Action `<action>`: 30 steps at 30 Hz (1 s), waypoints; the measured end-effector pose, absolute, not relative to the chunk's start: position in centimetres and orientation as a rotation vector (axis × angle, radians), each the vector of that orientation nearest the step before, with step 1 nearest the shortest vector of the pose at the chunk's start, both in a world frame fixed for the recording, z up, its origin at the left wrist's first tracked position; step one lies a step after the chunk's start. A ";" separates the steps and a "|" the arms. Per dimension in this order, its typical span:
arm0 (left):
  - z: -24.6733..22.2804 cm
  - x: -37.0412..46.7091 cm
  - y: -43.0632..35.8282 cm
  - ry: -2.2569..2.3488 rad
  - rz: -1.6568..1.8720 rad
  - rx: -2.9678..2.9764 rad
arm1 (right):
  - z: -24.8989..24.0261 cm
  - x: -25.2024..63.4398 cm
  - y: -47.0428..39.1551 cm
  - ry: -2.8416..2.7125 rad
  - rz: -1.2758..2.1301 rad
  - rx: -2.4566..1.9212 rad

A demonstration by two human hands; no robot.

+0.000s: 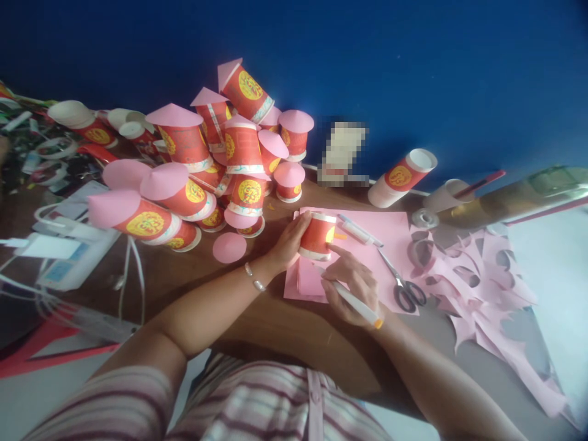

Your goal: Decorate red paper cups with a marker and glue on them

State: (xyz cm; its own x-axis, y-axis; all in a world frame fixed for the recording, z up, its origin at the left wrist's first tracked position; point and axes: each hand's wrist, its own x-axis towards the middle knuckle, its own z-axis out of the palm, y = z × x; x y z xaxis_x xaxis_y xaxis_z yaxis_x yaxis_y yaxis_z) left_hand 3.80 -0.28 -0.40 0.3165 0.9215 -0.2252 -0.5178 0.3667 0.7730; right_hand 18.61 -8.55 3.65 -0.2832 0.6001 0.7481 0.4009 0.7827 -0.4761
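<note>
My left hand (290, 242) is closed around the side of a red paper cup (316, 237) with a yellow emblem and pale bands at both ends. In my right hand (353, 283) lies a white marker (356, 303) with an orange end, its thin tip pointing left. The right index finger reaches to the cup's lower right side. Below the cup are small pieces of pink paper (309, 278), on a larger pink sheet (390, 229). Scissors (404, 288) with black handles rest on that sheet's right side, near a clear-barrelled pen (361, 231).
Red cups with pink paper cones (174, 138) are piled at left, beside a loose pink disc (229, 247). Pink paper scraps (478, 282) spread to the right. Stacked cups (404, 177) and a tape roll (425, 218) stand behind. A power strip (68, 257) with cables lies left.
</note>
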 end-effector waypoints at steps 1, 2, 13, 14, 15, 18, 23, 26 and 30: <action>-0.4 3.9 -0.2 0.725 1.028 0.652 | 3.6 18.6 -8.6 -1.919 0.237 -0.759; -0.4 3.9 -0.2 0.710 1.002 0.660 | 3.6 18.6 -8.6 -1.923 0.237 -0.760; 1.1 3.2 -0.7 0.664 0.862 0.758 | 3.5 18.6 -8.6 -1.944 0.207 -0.760; 1.1 3.2 -0.7 0.662 0.865 0.747 | 3.5 18.7 -8.6 -1.932 0.194 -0.781; 1.1 3.2 -0.7 0.659 0.873 0.737 | 3.5 18.8 -8.6 -1.921 0.180 -0.812; 1.1 3.3 -0.6 0.636 0.896 0.726 | 3.4 19.0 -8.6 -1.900 0.149 -0.911; 0.8 3.3 -0.5 0.576 0.878 0.707 | 3.4 19.1 -8.6 -1.908 0.123 -0.925; 0.6 3.3 -0.4 0.579 0.871 0.682 | 3.5 19.1 -8.6 -1.912 0.116 -0.931; 0.6 3.3 -0.4 0.577 0.855 0.685 | 3.5 19.1 -8.6 -1.909 0.110 -0.956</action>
State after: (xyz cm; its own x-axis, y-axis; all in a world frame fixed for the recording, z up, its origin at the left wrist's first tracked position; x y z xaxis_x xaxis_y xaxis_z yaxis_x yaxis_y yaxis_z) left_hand 3.28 -0.39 0.55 0.5327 0.8262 -0.1833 -0.4791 0.4729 0.7394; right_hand 19.13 -8.56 3.51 -0.2300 0.6572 0.7177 0.5707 0.6885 -0.4475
